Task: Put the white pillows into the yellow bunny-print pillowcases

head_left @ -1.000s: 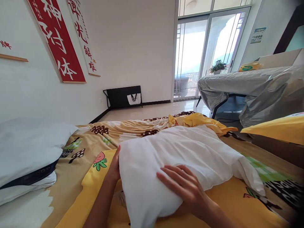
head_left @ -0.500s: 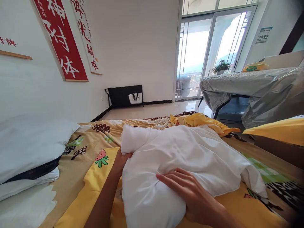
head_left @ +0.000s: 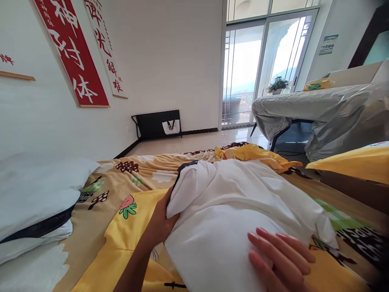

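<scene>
A white pillow [head_left: 225,219] with a dark edge band lies bunched in front of me, its far left corner folded up. My left hand [head_left: 165,217] is closed around that folded left edge, thumb on top and fingers partly hidden behind it. My right hand [head_left: 282,259] has its fingers stretched out at the pillow's right side; whether it presses on the fabric or hovers just over it I cannot tell. Beneath the pillow a yellow cloth [head_left: 121,235] with a watermelon print is spread on the patterned bedsheet [head_left: 91,219].
More white pillows [head_left: 36,194] with a dark band are stacked at the left. A crumpled yellow cloth [head_left: 255,154] lies beyond the pillow, and another yellow piece [head_left: 355,164] is at the right. A plastic-covered table [head_left: 334,101] stands beyond the bed, and a black folded frame [head_left: 154,123] leans on the wall.
The pillow's left end has turned up, showing its dark band. My left hand has moved slightly up and right with that edge. My right hand has slid right and toward me.
</scene>
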`<state>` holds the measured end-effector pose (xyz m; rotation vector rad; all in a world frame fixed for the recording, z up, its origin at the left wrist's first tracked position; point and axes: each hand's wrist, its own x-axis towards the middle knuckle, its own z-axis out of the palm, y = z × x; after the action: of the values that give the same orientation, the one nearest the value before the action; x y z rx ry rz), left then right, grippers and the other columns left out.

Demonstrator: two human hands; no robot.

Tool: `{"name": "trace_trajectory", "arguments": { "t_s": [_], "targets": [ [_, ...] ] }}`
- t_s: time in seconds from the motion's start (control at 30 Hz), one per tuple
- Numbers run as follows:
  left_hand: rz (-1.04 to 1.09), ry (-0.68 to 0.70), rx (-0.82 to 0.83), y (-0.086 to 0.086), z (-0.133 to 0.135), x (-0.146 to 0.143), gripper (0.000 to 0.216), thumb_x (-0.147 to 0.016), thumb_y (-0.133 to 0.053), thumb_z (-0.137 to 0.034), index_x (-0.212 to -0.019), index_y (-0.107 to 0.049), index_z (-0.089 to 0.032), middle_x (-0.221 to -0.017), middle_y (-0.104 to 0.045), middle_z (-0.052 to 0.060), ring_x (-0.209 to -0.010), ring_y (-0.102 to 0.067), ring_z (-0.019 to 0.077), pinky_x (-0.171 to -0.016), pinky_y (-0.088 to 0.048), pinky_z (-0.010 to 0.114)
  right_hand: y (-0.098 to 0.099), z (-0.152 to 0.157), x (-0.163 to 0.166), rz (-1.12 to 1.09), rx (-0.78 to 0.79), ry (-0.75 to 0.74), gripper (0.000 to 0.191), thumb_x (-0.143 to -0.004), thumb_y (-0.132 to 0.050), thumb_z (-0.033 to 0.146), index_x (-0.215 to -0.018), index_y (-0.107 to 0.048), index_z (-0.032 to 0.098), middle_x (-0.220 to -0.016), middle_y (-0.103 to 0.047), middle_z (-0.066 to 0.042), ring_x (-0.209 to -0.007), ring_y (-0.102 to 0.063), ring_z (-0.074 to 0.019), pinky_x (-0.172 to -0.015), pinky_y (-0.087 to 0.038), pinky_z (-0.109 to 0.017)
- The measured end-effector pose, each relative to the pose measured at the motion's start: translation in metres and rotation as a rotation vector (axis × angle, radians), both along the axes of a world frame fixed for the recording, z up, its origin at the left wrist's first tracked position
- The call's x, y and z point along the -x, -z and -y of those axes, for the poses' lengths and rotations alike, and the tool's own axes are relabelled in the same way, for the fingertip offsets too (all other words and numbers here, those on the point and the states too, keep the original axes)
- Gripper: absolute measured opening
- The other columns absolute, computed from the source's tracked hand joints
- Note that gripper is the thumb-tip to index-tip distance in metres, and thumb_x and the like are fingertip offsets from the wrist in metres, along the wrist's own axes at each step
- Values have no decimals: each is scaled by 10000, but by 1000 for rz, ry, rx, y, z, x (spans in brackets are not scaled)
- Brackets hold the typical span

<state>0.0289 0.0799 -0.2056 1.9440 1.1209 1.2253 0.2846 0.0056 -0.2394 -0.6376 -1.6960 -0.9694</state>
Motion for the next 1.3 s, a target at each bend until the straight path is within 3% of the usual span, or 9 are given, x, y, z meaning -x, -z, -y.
{"name": "trace_trajectory", "arguments": {
  "t_s": [0.1,0.2,0.33,0.47,0.63,0.9,1.07,1.2,1.3],
  "targets": [
    [15,-60,5,1,2,0,693,-715,-564,-178,-1389,-404,-173,-1367,-514,108,-1263,-458,271,-1077,-348,418,5,9,11,198,102,-65,187,-814,-638,374,-1000,-631,393,-866,-718,50,-856,-640,-192,-805,-459,-332],
    [84,-124,24,4,-5,3,706,-740,-584,-230,-1409,-364,-181,-1337,-528,113,-1250,-468,270,-1077,-345,426,-8,4,25,288,116,-182,128,-840,-597,405,-954,-633,361,-900,-731,68,-896,-650,-150,-834,-435,-299],
    [233,-173,108,9,-16,6,727,-709,-602,-246,-1394,-369,-181,-1254,-573,108,-1201,-505,270,-1063,-358,431,-23,-10,35,304,129,-234,135,-867,-543,267,-965,-631,296,-924,-736,22,-992,-631,-136,-893,-386,-300],
    [312,-189,176,14,-20,8,668,-660,-641,-295,-1288,-475,-139,-1229,-599,120,-1163,-535,289,-1014,-411,418,-18,-15,27,198,149,-238,208,-891,-445,133,-970,-632,182,-838,-719,-38,-919,-638,-154,-841,-404,-323],
    [199,-82,104,15,-16,12,578,-670,-636,-300,-1215,-547,-129,-1174,-644,118,-1098,-576,298,-968,-451,426,-19,-23,9,-14,278,-311,266,-831,-502,114,-1079,-595,139,-863,-660,-91,-838,-603,-195,-758,-431,-369],
    [-199,240,-97,-9,12,0,663,-745,-565,-131,-1388,-435,-230,-1343,-552,83,-1218,-519,263,-1017,-419,353,-19,-31,5,-228,458,-425,377,-783,-527,54,-1105,-604,234,-880,-611,-65,-808,-566,-201,-662,-471,-339],
    [-316,350,-151,-20,25,-4,710,-713,-574,-78,-1380,-448,-284,-1354,-544,60,-1202,-541,246,-1004,-434,325,-14,-29,3,-265,522,-380,297,-793,-593,175,-1078,-587,260,-1130,-549,-89,-999,-553,-230,-798,-488,-365],
    [-411,389,-183,-27,37,-7,647,-735,-575,-86,-1325,-513,-343,-1370,-526,42,-1207,-537,248,-1012,-431,345,-14,-28,-3,-225,574,-337,599,-820,-607,347,-1362,-371,254,-1402,-416,-138,-1280,-413,-303,-984,-412,-457],
    [-446,447,-185,-34,47,-12,591,-754,-613,-133,-1290,-545,-373,-1291,-582,37,-1146,-575,234,-975,-456,330,-18,-28,-7,-164,662,-342,827,-822,-587,470,-1480,-160,208,-1481,-330,-161,-1349,-329,-318,-1046,-356,-472]
  ]
}}
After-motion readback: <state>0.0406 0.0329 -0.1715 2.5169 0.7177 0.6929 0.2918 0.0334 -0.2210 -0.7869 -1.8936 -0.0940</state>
